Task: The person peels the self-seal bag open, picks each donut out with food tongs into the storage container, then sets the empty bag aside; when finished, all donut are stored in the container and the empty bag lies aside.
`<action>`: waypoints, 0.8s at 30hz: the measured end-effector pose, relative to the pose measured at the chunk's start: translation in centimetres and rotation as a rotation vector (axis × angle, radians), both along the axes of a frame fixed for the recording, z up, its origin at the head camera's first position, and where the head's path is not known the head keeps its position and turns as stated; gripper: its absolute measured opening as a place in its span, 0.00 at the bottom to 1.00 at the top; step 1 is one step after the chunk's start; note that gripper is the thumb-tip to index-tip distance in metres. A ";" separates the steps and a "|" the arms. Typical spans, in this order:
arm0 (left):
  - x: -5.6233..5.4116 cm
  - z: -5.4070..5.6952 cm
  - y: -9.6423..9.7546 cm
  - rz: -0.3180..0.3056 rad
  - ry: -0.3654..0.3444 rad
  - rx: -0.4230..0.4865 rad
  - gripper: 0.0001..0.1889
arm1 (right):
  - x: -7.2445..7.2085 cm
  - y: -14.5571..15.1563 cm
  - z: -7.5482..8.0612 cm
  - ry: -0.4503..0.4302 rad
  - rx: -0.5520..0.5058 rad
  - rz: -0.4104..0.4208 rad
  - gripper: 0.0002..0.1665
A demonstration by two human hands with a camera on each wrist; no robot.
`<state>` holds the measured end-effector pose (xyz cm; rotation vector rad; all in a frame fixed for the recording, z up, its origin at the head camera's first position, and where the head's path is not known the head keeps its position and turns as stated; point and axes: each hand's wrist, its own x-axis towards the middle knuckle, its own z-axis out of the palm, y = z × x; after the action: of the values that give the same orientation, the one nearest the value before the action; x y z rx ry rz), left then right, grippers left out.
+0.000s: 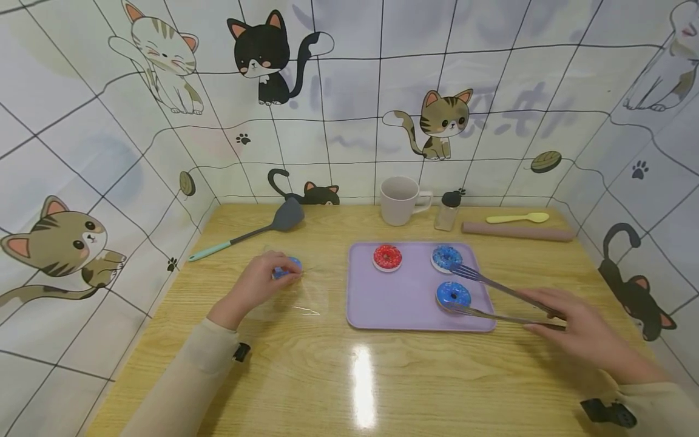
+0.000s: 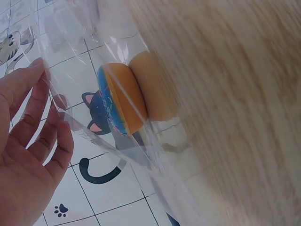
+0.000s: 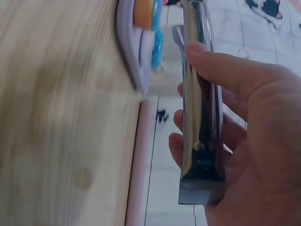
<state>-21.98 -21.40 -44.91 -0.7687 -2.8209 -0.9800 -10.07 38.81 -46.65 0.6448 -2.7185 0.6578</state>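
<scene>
My left hand [image 1: 255, 284] pinches the edge of a clear plastic bag [image 2: 70, 59] with its fingertips. Inside the bag, close to the tabletop, is a blue-iced toy donut [image 2: 124, 99] with sprinkles and an orange-brown base. My right hand [image 1: 581, 331] grips metal tongs [image 1: 508, 291], their arms spread apart. The fork-like tips reach over a lilac tray [image 1: 390, 309]. One tip overlaps the upper blue donut [image 1: 445, 256] in the head view, the other the lower blue donut [image 1: 453, 294]. A red donut [image 1: 387, 257] lies at the tray's upper left.
Behind the bag lies a dark spatula [image 1: 286, 215] with a mint handle. A mug [image 1: 398, 200] and a black-capped shaker [image 1: 448, 211] stand at the back by the cat-print wall. A rolling pin [image 1: 516, 231] and a yellow spoon [image 1: 516, 218] lie at the back right.
</scene>
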 end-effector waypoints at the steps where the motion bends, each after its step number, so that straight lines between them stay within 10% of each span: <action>1: 0.0 0.0 0.0 0.000 -0.001 0.001 0.05 | -0.1 -0.5 0.0 -0.001 -0.007 -0.002 0.45; 24: -0.5 1.0 0.1 0.000 0.049 -0.010 0.04 | -2.7 -13.0 0.7 0.081 0.043 0.133 0.34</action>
<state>-22.46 -21.32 -43.91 -0.7829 -2.7859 -0.9351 -12.76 25.77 -45.93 0.8502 -2.6385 0.5905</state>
